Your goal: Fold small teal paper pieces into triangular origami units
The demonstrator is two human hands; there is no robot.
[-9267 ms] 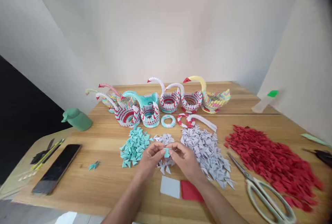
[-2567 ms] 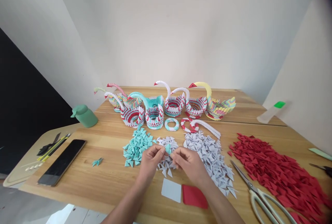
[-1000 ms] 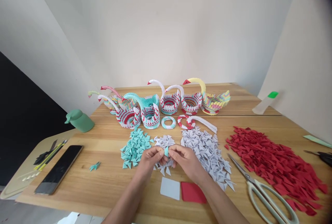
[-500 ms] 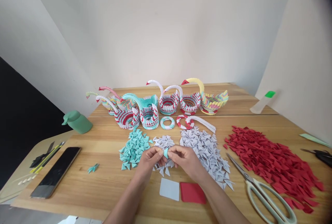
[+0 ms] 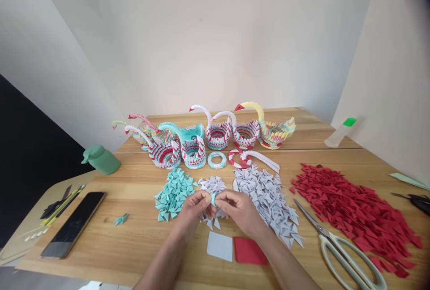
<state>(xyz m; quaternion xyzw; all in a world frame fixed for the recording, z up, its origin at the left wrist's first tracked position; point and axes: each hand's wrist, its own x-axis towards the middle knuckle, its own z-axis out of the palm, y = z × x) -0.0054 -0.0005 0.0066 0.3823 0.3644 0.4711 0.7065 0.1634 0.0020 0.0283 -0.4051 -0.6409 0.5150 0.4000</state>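
Note:
Between my two hands is a small piece of turquoise paper (image 5: 212, 199), pinched at both sides. My left hand (image 5: 195, 207) grips its left edge with thumb and fingers. My right hand (image 5: 235, 207) pinches the right edge, fingertips close to those of the left. Behind the hands lies a small pile of white folded paper triangles (image 5: 212, 184), partly covered by them. A turquoise pile of folded triangles (image 5: 173, 194) is to the left, and a larger white pile (image 5: 268, 200) to the right. Nearer me lie white paper sheets (image 5: 219, 246) and red paper sheets (image 5: 249, 250).
Paper swans (image 5: 164, 153) stand in rows at the back, with a turquoise-white ring (image 5: 217, 159) before them. On the right are scissors (image 5: 324, 232) and a red triangle pile (image 5: 356, 209). A phone (image 5: 75, 223) and a green lidded container (image 5: 102, 159) sit at left.
The turquoise paper looks narrower between my fingertips, and my right hand has shifted slightly left. Both hands keep their pinch; the view has moved very little.

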